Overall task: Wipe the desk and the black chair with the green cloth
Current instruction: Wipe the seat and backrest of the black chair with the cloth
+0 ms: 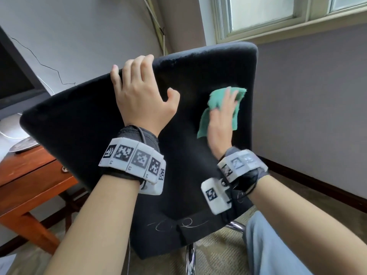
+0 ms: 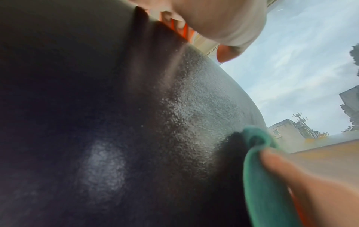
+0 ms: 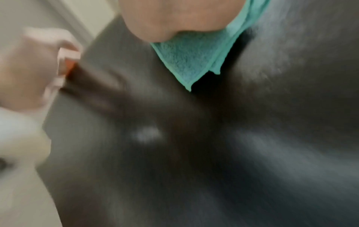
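The black chair fills the middle of the head view, its padded back turned toward me. My left hand grips the top edge of the back, fingers curled over it and thumb spread on the near side. My right hand lies flat on the green cloth and presses it against the right part of the back; this hand is motion-blurred. The left wrist view shows the chair close up, with the cloth under my right hand. The right wrist view shows the cloth sticking out below my palm.
The wooden desk stands at the left behind the chair, with a dark monitor on it. A window is at the upper right. The chair's chrome leg and my knee in light blue jeans are below.
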